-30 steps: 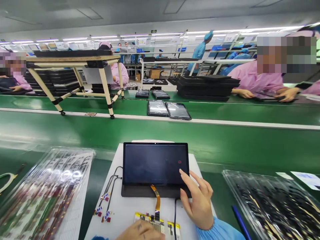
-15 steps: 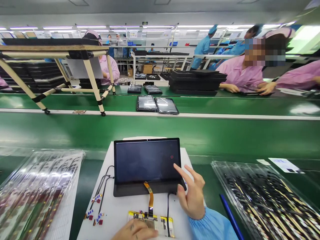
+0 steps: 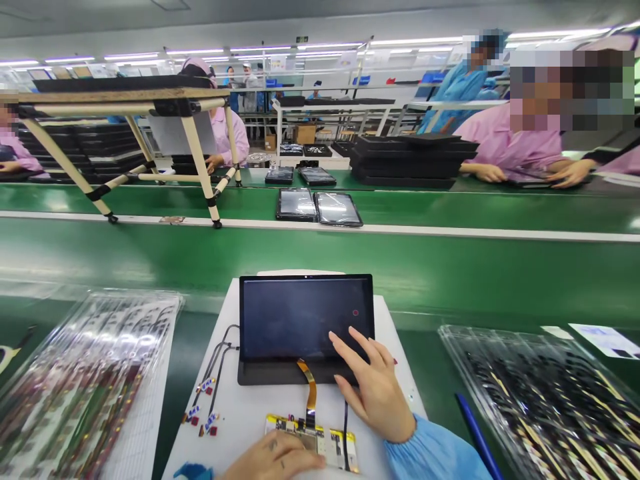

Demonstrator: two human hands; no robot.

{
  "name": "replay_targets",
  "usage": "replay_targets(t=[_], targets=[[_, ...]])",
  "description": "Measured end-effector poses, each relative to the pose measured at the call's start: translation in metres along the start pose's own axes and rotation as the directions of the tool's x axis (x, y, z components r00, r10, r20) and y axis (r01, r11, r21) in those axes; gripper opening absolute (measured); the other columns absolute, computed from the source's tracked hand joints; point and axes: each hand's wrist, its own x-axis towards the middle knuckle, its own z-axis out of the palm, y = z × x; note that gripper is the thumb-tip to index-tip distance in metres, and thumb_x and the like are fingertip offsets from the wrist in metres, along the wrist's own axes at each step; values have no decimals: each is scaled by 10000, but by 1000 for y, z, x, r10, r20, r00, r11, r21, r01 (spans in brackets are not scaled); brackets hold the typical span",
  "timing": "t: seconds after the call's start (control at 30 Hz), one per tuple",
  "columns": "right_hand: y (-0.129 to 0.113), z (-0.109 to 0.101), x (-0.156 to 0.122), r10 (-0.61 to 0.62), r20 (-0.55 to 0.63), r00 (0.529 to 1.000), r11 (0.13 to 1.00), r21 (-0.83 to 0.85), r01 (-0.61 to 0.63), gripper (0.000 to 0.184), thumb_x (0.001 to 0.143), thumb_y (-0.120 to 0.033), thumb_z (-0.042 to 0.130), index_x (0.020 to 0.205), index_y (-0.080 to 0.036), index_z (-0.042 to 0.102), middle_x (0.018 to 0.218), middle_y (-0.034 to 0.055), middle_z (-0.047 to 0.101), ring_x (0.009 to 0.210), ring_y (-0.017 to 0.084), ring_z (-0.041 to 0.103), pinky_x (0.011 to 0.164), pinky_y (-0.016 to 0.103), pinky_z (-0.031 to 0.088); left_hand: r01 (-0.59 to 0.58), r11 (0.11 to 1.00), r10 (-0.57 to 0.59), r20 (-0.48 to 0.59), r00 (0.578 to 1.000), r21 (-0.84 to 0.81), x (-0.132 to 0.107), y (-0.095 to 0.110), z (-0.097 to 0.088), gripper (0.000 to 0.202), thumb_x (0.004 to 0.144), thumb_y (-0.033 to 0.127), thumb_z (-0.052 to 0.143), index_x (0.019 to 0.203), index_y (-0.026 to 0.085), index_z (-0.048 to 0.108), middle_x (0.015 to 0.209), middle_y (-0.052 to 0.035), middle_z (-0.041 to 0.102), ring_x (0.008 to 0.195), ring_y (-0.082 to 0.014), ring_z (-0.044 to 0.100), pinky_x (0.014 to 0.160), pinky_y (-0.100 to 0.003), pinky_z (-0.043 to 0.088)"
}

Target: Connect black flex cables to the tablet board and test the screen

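Loosely splayed, right hand [image 3: 376, 395] over screen [image 3: 286, 317], left hand [image 3: 275, 457] across circuit board [image 3: 325, 445].

Got the right hand [image 3: 375, 390] spread over the screen [image 3: 287, 317], left hand [image 3: 275, 457] down on the board [image 3: 327, 444], parts trays [image 3: 453, 339] left and right.

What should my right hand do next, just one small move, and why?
I'd probably move the right hand so its index fingertip meets the small red circle on the dark screen. That circle stands out there and sits just up and right of the fingertip, while the left hand is at the yellow-edged board.
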Motion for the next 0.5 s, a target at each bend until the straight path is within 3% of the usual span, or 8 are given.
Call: replay_targets(t=[0.23, 0.5], targets=[[6, 0, -8, 128, -173, 977, 987, -74, -143, 399, 905, -94, 377, 1295, -163, 422, 998, 63, 603, 1064, 236, 501, 928, 401, 291, 34, 999, -34, -7, 999, 35, -1, 1, 4, 356, 943, 353, 412, 1231, 152, 469, 933, -74, 687, 908, -126, 635, 853, -187, 480], [0, 0, -3, 62, -115, 991, 998, -19, -65, 440, 924, -168, 391, 1357, -137, 317, 1099, 90, 584, 1079, 243, 488, 835, 373, 390, 55, 998, -54, 33, 998, -31, -7, -5, 5, 476, 941, 478, 296, 1262, 164, 455, 974, -99, 667, 928, -148, 626, 845, -216, 493]])
